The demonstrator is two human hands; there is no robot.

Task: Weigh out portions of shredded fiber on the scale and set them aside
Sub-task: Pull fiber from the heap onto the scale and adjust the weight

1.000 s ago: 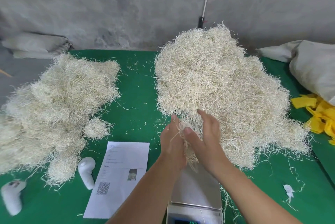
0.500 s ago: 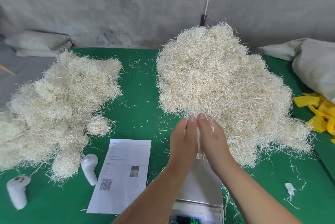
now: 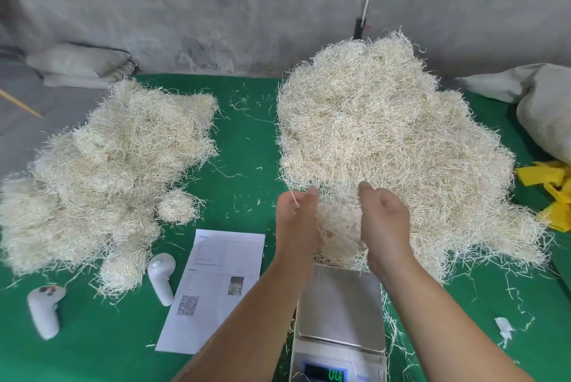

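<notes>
In the head view, a scale [image 3: 340,316] is sitting at the bottom centre of the frame on a green table [image 3: 247,147]; its square steel pan is being shown bare, with green digits glowing on the display below it. A sack [image 3: 547,113] of grey cloth is lying at the right edge, its contents hidden.

Both hands are being held side by side, slightly apart, above the far edge of the scale, backs toward the camera, fingers pointing into the big pile of fiber [image 3: 395,140] filling the upper right. The left hand [image 3: 296,221] is being held with fingers curled, a few thin strands pinched at its top. The right hand [image 3: 384,221] is being held with fingers bent downward into the loose fiber; whether anything is gripped cannot be told.

The fiber is pale, dry and stringy. A second heap [image 3: 105,177], with small rounded clumps at its near edge, is lying at the left. A printed sheet [image 3: 213,289], two white controllers [image 3: 160,278] and yellow scraps [image 3: 553,190] are also lying on the table.
</notes>
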